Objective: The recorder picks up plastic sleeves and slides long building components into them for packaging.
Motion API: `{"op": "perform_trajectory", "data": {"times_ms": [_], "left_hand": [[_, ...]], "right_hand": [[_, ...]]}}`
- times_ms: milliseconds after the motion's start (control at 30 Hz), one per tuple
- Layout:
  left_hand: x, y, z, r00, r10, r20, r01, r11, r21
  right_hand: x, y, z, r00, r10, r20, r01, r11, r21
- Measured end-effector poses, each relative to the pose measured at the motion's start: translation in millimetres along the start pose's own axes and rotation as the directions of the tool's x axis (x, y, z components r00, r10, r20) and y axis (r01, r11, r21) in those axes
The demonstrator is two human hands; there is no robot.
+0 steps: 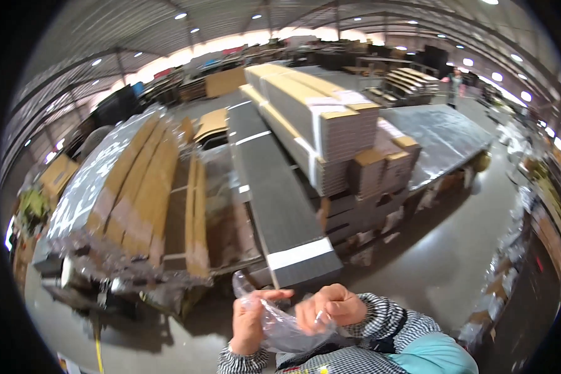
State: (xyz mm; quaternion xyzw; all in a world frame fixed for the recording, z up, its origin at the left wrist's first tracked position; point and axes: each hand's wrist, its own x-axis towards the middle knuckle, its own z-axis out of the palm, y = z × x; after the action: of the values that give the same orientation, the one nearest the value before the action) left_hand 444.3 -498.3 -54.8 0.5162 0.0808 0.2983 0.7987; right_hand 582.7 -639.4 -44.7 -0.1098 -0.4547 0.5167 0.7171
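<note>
Close to my body, my left hand (250, 319) is closed round a crumpled piece of clear plastic film (288, 328), its index finger pointing right. My right hand (331, 308) is curled shut on the other side of the same film. Part of the film sticks up beyond my left hand, and the rest sags between both hands. Just past them is the near end of a long dark grey stack of panels (287, 212), bound with white straps (300, 252). Neither hand touches that stack.
On the left lie long brown cardboard boxes (137, 187) wrapped in clear film. Strapped bundles (318, 118) are piled right of the grey stack, with a film-covered pallet (439, 140) behind. Crumpled plastic (495, 283) lines the right side. A person (455, 87) stands far off.
</note>
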Motion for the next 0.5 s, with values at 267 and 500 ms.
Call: {"op": "perform_trajectory", "data": {"times_ms": [267,500], "left_hand": [[-21.7,-4.8,-82.9,0.865,-0.154,0.477,0.256,0.954,-0.157],[51.6,40.4,-56.9,0.759,-0.213,0.615,-0.420,0.562,0.712]], "right_hand": [[-49.0,-24.7,-75.0,0.957,0.287,0.034,-0.261,0.910,-0.322],[-41.6,-43.8,-99.1,0.969,-0.168,0.183,0.161,-0.138,-0.977]]}}
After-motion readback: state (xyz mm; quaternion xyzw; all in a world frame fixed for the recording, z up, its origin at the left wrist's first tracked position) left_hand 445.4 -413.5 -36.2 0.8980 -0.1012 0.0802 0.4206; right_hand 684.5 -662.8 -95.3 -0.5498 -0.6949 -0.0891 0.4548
